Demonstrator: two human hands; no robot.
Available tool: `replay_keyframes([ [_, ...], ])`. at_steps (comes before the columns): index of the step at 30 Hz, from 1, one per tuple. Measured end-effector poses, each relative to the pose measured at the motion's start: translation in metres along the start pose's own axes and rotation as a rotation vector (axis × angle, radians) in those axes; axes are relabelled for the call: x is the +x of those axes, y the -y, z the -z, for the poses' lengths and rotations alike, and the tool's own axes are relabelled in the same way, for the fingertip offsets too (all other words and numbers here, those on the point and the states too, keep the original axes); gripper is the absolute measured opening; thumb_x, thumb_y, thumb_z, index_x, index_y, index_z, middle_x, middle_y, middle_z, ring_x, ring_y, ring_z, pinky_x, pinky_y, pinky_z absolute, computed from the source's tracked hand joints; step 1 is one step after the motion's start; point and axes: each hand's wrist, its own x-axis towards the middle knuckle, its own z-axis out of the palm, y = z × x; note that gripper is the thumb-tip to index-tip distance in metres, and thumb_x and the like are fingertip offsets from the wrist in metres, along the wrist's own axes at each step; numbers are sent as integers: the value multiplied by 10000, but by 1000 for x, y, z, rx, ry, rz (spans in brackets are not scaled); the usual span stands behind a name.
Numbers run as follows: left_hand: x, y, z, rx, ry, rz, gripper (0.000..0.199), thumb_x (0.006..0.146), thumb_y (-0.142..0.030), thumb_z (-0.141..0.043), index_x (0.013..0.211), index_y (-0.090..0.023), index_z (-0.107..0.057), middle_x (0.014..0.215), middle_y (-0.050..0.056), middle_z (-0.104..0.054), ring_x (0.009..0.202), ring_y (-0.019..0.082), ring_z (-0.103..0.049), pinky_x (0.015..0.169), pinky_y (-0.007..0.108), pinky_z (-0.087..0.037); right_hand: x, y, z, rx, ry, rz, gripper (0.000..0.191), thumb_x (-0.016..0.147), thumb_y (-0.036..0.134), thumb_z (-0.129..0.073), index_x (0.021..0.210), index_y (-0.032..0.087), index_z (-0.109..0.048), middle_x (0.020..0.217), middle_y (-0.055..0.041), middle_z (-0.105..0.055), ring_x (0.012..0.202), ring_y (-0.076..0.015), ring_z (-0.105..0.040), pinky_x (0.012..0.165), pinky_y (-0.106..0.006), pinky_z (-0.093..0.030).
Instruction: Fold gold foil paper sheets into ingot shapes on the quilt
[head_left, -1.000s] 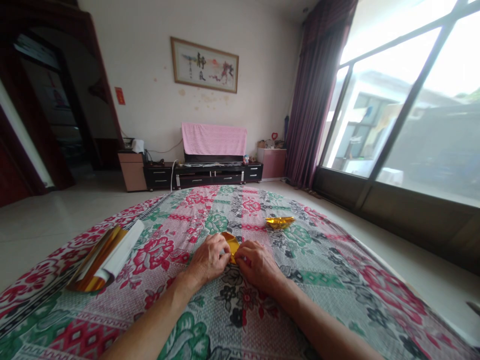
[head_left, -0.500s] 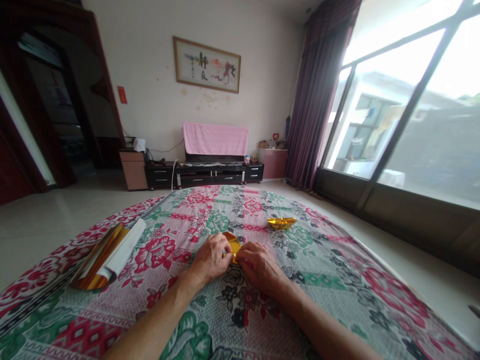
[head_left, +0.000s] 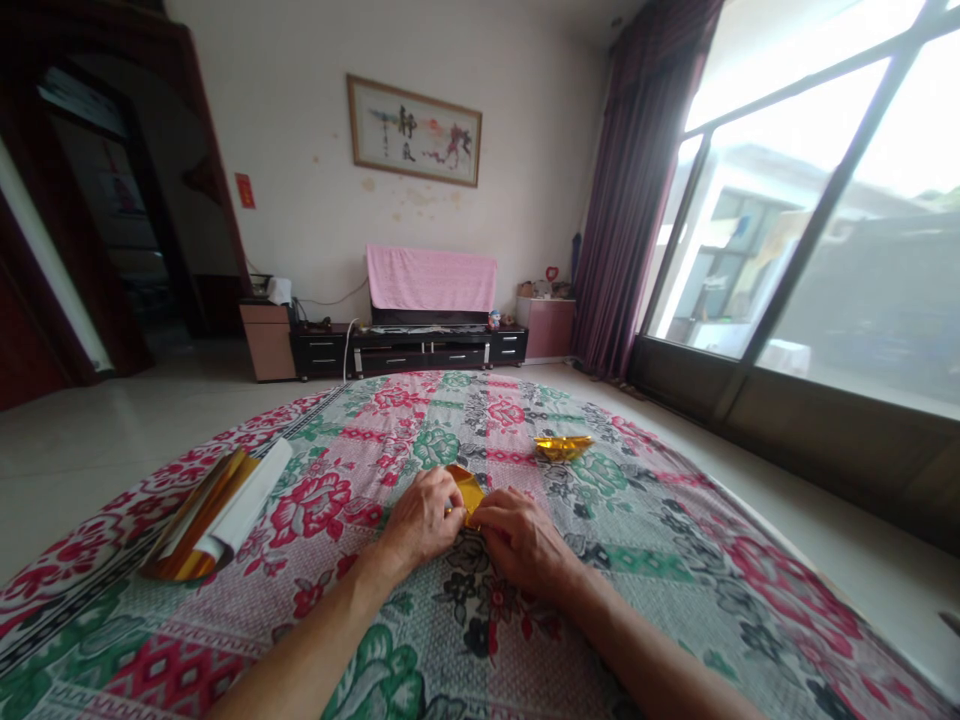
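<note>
A piece of gold foil paper, partly folded, is between my two hands in the middle of the table. My left hand is closed on its left side, thumb and fingers pinched together. My right hand grips the near right edge of the paper with bent fingers. The lower part of the foil is hidden behind the hands. Beyond my right hand lies a folded gold foil ingot, boat-shaped, touched by neither hand.
A loosely curled stack of gold and white paper sheets lies on the left of the table. A flowered cloth covers the rounded tabletop. Farther off stand a low black cabinet and a screen draped with a pink towel.
The fingers of my right hand have shifted slightly at the paper's edge. My left hand and the foil ingot stay where they were.
</note>
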Motion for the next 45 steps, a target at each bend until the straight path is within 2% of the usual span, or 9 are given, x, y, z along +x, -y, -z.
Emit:
replay_keyframes([
  [4, 1, 1, -1, 12, 10, 6, 64, 712, -119, -541, 696, -181, -549, 800, 38, -555, 852, 188, -511, 810, 322, -406, -2, 0, 0, 18, -2, 38, 344, 775, 73, -472, 981, 253, -681, 875, -37, -624, 812, -146, -551, 763, -272, -416],
  [10, 1, 0, 0, 16, 20, 6, 64, 718, -129, -539, 686, -183, -543, 805, 35, -555, 850, 183, -513, 817, 318, -404, -3, 2, 1, -1, 10, 17, 351, 761, 70, -477, 965, 261, -688, 914, -40, -613, 825, -153, -548, 765, -285, -423],
  [15, 1, -1, 1, 22, 17, 17, 61, 721, -130, -539, 694, -184, -549, 803, 37, -557, 857, 187, -511, 819, 320, -404, -1, 3, 2, -12, -1, 3, 328, 773, 77, -473, 993, 225, -666, 843, -46, -616, 797, -160, -549, 740, -288, -417],
  [24, 0, 0, -3, 44, -7, 7, 70, 732, -125, -525, 703, -183, -550, 805, 37, -552, 844, 187, -508, 808, 324, -401, -2, 0, 0, 11, -11, 28, 304, 759, 74, -483, 938, 227, -676, 845, -39, -623, 802, -154, -548, 746, -278, -404],
  [29, 2, 2, 1, 1, 45, 4, 76, 737, -132, -528, 699, -182, -571, 811, 37, -563, 846, 180, -519, 810, 322, -406, -2, -1, 0, 9, -9, 16, 297, 738, 61, -484, 898, 222, -675, 850, -33, -627, 803, -151, -553, 756, -274, -398],
  [35, 0, 4, 7, -52, 81, -50, 41, 703, -214, -615, 736, -189, -609, 850, 43, -574, 901, 194, -526, 836, 321, -406, 0, 0, 1, -13, -40, -25, 325, 697, 36, -471, 911, 195, -656, 786, -30, -637, 763, -153, -562, 722, -273, -398],
  [40, -1, 1, 6, -28, 68, -25, 59, 700, -229, -620, 740, -190, -602, 841, 43, -568, 884, 198, -527, 824, 327, -409, -1, -5, -5, 40, -70, 14, 283, 706, 27, -450, 811, 184, -662, 826, -32, -661, 792, -144, -585, 761, -265, -416],
  [45, -2, 2, 5, -24, 65, -30, 55, 695, -213, -610, 743, -193, -593, 823, 37, -560, 880, 197, -527, 814, 322, -411, -2, -8, -7, 38, -66, 7, 283, 691, 25, -458, 805, 179, -666, 858, -39, -663, 820, -147, -591, 796, -267, -425],
])
